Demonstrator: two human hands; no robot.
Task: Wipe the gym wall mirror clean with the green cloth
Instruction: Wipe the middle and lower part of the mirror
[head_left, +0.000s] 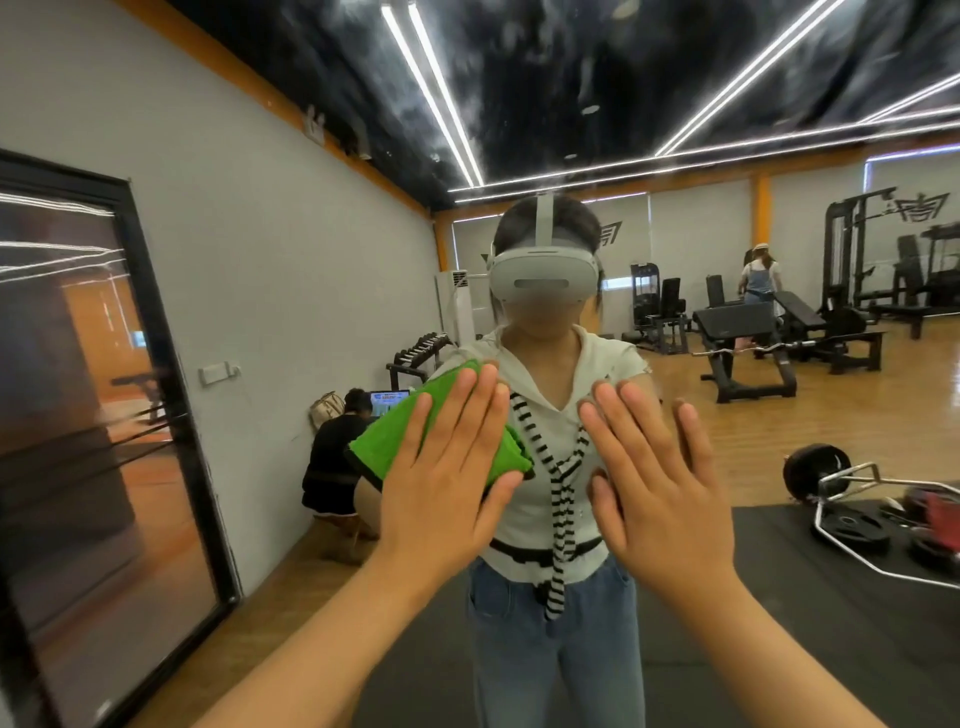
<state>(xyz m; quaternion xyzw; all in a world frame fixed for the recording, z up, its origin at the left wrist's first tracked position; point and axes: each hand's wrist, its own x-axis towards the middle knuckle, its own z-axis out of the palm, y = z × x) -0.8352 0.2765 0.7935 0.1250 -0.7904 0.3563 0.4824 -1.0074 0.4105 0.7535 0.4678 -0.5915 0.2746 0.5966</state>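
Cloth (382, 441): green, bunched, pinned to the mirror (519, 78) left of centre, at the reflection's chest level. Left hand (441, 483) lies on top of it, fingers straight and together, palm pressing, not gripping. Cloth sticks out past the little finger and below the thumb. Right hand (660, 493) is just beside it, bare palm flat on the glass, fingers straight and slightly spread, holding nothing, clear of the cloth. Hazy smears on the glass up top, over the dark ceiling reflection. Reflected: person in white headset (543, 275) at centre, black-framed door (156, 364) at left, bench (737, 319) and barbell (815, 470) by a black mat (779, 597) at right.
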